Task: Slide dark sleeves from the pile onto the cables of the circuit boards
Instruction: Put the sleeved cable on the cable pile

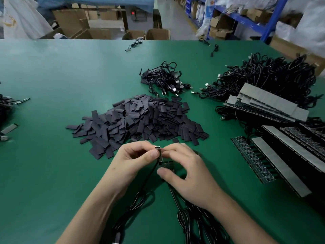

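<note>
- Nearest edge, between the forearms: two looped runs of black cable (184, 217) on the green table (52, 173), one under each wrist. One USB plug (117, 238) shows at the near edge, left of them.
- Left hand (133, 159): fingers curled, thumb and forefinger pinching the top end of one small circuit board (159, 152), held upright just above the table.
- Right hand (186, 166): fingers curled over the same board from the right, thumb pressed against its lower dark part. Both hands are gripping, neither is free.
- One thin black lead (149, 176) drops from the board toward the left-hand loop. Cannot tell whether a sleeve is on it.
- Pile of dark sleeves (140, 120): one heap, just beyond the hands, centre of the table. Flat dark rectangles, far too many to count. A few strays lie at its near-left edge.
- Small bundle of USB cables (165, 80): one, just beyond the pile.
- Large heap of cables (272, 76): one, far right.
- Stack of board panels (267, 104) with grey strips on top: one, tilted, leaning on the near side of the large heap.
- More board panels (281, 164) lie flat at near right, in rows with grey strips. Exact number not readable.
- Loose cables at the far edge: three, one left of centre (133, 44) and two to the right (213, 48).
- Left edge: a few dark parts (7, 103), partly cut off.
- Beyond the table: cardboard boxes (73, 22) and blue shelving (246, 20) at far right.
</note>
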`<control>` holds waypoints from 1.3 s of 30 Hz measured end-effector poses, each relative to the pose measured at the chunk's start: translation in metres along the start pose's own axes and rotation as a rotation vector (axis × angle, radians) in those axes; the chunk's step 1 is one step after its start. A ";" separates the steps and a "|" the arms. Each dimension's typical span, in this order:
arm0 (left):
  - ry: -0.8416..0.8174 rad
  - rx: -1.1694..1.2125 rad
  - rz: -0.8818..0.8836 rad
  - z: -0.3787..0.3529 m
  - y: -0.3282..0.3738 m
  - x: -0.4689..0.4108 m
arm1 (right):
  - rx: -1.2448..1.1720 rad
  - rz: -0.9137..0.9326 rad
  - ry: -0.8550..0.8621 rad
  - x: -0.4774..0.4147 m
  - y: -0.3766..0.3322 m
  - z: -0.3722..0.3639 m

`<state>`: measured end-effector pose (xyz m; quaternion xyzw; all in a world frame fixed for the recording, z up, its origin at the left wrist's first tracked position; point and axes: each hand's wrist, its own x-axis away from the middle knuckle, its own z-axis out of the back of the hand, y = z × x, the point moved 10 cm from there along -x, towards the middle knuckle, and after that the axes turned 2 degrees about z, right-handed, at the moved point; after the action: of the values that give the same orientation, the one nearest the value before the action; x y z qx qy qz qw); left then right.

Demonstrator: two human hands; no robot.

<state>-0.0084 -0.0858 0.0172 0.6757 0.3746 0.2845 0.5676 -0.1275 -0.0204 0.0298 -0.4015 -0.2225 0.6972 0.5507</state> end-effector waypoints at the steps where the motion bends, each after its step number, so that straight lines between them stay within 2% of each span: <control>1: 0.002 -0.006 -0.021 -0.002 0.001 0.000 | -0.074 -0.022 -0.003 0.001 0.001 -0.001; 5: 0.000 -0.017 -0.030 -0.012 -0.001 0.000 | -0.345 -0.213 -0.044 0.006 0.016 -0.012; 8: -0.004 -0.004 -0.022 -0.014 -0.001 0.001 | -0.630 -0.185 -0.100 0.003 0.006 -0.017; 14: 0.093 -0.354 -0.092 -0.008 0.008 0.000 | -1.475 -0.163 -0.133 -0.002 -0.001 0.023; 16: 0.100 -0.478 -0.133 -0.011 0.009 0.001 | -1.625 -0.195 -0.152 -0.004 0.007 0.037; 18: 0.085 -0.607 -0.183 -0.017 0.010 0.002 | -1.478 -0.320 -0.061 -0.002 0.033 0.044; 21: 0.020 -0.819 -0.201 -0.034 0.006 0.003 | -1.049 -0.457 0.076 0.005 0.066 0.050; 24: 0.014 -1.084 -0.227 -0.051 0.004 0.000 | -0.687 -0.504 0.095 0.009 0.080 0.051; 26: 0.013 -1.247 -0.244 -0.064 0.006 -0.006 | -0.543 -0.478 0.108 0.007 0.082 0.051; 31: 0.054 -1.459 -0.220 -0.090 0.009 -0.029 | -0.358 -0.437 0.221 0.004 0.082 0.058; 34: 0.059 -1.564 -0.162 -0.096 0.002 -0.038 | -0.346 -0.429 0.264 0.007 0.085 0.061; 37: 0.086 -1.547 -0.131 -0.091 -0.002 -0.038 | -0.382 -0.410 0.273 0.006 0.084 0.060; 39: 0.091 -1.519 -0.138 -0.088 -0.002 -0.037 | -0.305 -0.401 0.272 0.005 0.081 0.062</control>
<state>-0.1006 -0.0671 0.0337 0.0627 0.1403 0.4554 0.8769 -0.2250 -0.0312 0.0034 -0.5176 -0.3240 0.4725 0.6356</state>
